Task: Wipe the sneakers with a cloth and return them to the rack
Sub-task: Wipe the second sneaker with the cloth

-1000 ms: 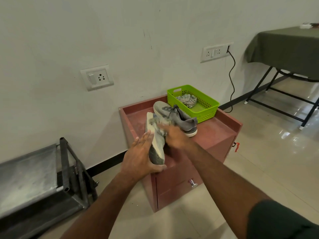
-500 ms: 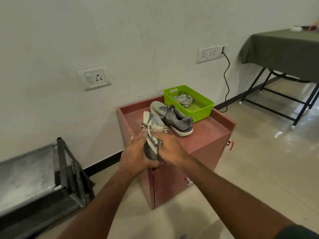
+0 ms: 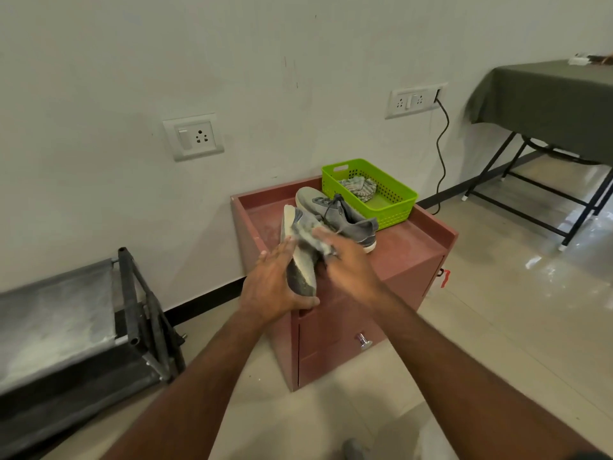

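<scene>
From the head view, the left hand (image 3: 272,287) cupped the heel end of a grey sneaker (image 3: 298,257), thumb hooked under it and fingers laid straight along its sole, holding it on edge over the near left part of a reddish cabinet (image 3: 414,260). The right hand (image 3: 345,260) pressed a pale cloth (image 3: 313,235) against the upper of that sneaker; the cloth was bunched under its fingers, which were blurred, so how far they curled round it could not be told. Just beyond, the second sneaker (image 3: 341,217) sat upright on the cabinet top, toe toward the wall, touching a green basket (image 3: 394,207) at the far right corner. A striped rag (image 3: 360,187) lay inside the basket. On the floor to the left stood a dark metal rack (image 3: 132,313), well apart from the cabinet. At the far right was a table (image 3: 547,94) draped in green cloth.
</scene>
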`<state>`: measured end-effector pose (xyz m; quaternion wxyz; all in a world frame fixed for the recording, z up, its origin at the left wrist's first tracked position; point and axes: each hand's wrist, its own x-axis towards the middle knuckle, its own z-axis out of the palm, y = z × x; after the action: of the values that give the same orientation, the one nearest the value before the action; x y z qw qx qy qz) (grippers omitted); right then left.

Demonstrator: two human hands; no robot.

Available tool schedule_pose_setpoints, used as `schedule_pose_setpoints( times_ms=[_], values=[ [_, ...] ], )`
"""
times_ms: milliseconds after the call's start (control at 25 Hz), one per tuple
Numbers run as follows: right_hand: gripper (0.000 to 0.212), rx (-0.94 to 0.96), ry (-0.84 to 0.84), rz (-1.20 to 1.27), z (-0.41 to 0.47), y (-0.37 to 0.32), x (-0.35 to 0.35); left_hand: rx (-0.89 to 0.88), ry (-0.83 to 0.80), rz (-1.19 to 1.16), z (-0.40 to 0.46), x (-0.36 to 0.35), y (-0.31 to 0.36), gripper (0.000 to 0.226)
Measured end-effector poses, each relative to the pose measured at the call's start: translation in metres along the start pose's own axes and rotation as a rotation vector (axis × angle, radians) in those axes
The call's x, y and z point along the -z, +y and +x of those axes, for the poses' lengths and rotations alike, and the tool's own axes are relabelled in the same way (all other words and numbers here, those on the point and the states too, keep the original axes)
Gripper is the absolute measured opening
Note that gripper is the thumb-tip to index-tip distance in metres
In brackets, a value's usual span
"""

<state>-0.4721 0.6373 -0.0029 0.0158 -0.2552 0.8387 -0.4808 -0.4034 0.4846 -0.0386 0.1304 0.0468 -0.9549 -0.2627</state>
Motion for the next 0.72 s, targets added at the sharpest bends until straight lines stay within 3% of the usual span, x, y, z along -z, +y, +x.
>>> schedule_pose_setpoints(
  times_ms=[160, 320, 440, 560, 640, 720],
  values=[
    [0.062, 0.056, -0.104, -0.045, -0.024, -0.005, -0.020, 0.025, 0.044, -0.090, 0.000, -0.004, -0.006, 0.108],
    [0.028, -0.156, -0.081, -0.187, -0.028, 0.009, 0.025, 0.024, 0.091, -0.104, 0.000, -0.002, -0.006, 0.125],
    [0.046, -0.095, 0.133, -0.046, -0.011, 0.012, 0.025, 0.029, 0.059, -0.112, -0.003, 0.001, -0.003, 0.126],
    [0.060, 0.135, -0.041, 0.030, -0.002, -0.003, -0.011, 0.027, 0.075, -0.132, -0.003, 0.004, 0.001, 0.102],
    [0.059, 0.119, -0.127, -0.011, -0.009, -0.010, -0.023, 0.032, 0.125, -0.166, -0.004, 0.002, 0.000, 0.085],
    [0.052, 0.063, -0.044, -0.054, -0.014, -0.007, -0.018, 0.057, 0.142, -0.208, -0.006, 0.001, -0.002, 0.092]
  ],
)
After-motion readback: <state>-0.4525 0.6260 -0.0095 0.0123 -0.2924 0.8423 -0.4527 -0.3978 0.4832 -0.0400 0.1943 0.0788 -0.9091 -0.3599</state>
